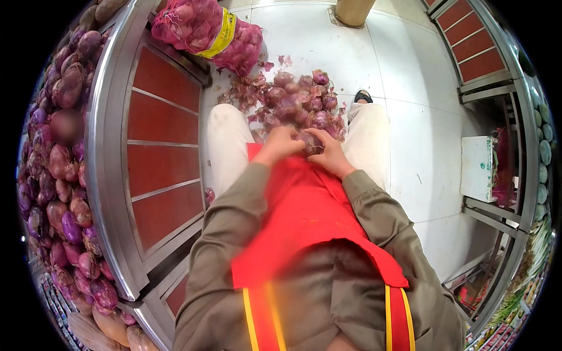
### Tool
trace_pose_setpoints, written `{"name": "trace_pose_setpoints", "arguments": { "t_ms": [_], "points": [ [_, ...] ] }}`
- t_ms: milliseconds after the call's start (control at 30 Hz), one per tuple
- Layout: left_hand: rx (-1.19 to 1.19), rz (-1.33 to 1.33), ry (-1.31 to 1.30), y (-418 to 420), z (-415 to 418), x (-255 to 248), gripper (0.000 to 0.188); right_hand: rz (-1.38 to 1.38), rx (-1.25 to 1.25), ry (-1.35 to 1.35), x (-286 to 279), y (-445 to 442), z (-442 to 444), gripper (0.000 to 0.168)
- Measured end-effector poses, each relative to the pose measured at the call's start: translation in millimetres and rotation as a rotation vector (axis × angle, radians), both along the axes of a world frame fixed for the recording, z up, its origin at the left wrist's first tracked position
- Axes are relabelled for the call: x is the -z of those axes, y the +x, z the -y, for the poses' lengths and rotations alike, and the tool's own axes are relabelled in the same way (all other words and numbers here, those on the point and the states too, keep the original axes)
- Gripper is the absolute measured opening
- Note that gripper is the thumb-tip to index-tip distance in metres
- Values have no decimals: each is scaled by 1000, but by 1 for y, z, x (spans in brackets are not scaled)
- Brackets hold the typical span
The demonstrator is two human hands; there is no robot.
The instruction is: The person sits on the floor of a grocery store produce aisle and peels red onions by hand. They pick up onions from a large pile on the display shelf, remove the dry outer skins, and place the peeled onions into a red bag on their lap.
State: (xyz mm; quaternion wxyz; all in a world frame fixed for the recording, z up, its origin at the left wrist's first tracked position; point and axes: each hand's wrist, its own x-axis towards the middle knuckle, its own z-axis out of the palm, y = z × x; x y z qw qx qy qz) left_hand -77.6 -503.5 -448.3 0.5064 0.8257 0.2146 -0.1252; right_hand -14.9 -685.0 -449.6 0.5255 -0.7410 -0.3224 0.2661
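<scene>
Between my knees, both hands are on one red onion [310,143], above the near end of a red apron [307,197]. My left hand [283,142] grips its left side with thumb and fingers, and my right hand [329,151] curls round its right side. Just beyond lies a pile of red onions [290,103] on the floor, with loose onion skins [248,90] scattered mostly to its left.
A pink mesh sack of onions [241,41] leans by a red-panelled stand [164,127] at left, which holds heaped onions [66,166]. At right are a metal-framed shelf [491,210] with a white box [476,166], and a pillar base [351,13] stands ahead.
</scene>
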Motion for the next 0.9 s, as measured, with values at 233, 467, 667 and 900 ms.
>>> {"name": "trace_pose_setpoints", "arguments": {
  "t_ms": [233,467,667,900],
  "points": [
    [202,-63,72,-1,-2,-7,32,-16,-109,-30,6,0,4,65],
    [182,-125,-44,-6,-6,-1,25,-189,-170,-55,-6,1,2,67],
    [-180,-84,-628,-6,-15,-17,30,-491,89,156,3,8,1,68],
    [-117,-16,-596,-6,9,3,43,-117,79,63,13,3,-1,68]
  ]
}}
